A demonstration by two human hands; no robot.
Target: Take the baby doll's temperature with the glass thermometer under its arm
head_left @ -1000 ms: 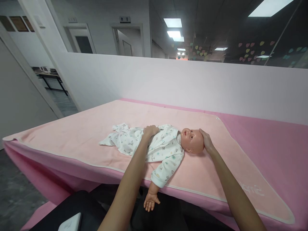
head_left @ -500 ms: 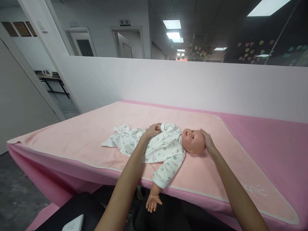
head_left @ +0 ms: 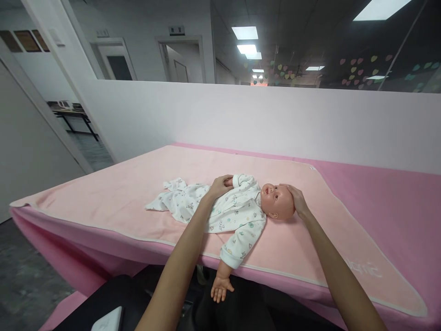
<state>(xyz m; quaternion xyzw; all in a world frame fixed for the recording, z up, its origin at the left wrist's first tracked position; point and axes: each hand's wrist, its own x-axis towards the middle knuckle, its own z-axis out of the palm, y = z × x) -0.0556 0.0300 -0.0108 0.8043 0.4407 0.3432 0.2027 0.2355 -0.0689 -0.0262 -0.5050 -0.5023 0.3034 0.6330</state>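
A baby doll (head_left: 275, 201) lies on its back on a light pink blanket (head_left: 138, 184), head to the right, dressed in a white printed romper (head_left: 206, 209). My left hand (head_left: 220, 186) grips the doll's far arm at the sleeve cuff, over its chest. My right hand (head_left: 298, 201) cups the top of the doll's head. The doll's near arm hangs over the table's front edge, its bare hand (head_left: 221, 289) dangling. The romper's legs lie flat and limp to the left.
The blanket covers a table with a darker pink cloth (head_left: 396, 202). A white partition wall (head_left: 241, 119) stands right behind the table. A doorway and a corridor open to the left. A white device (head_left: 106, 319) rests on my lap.
My left hand has moved from the doll's chest onto its far arm and lifted the sleeve a little. My right hand has stayed on the head.
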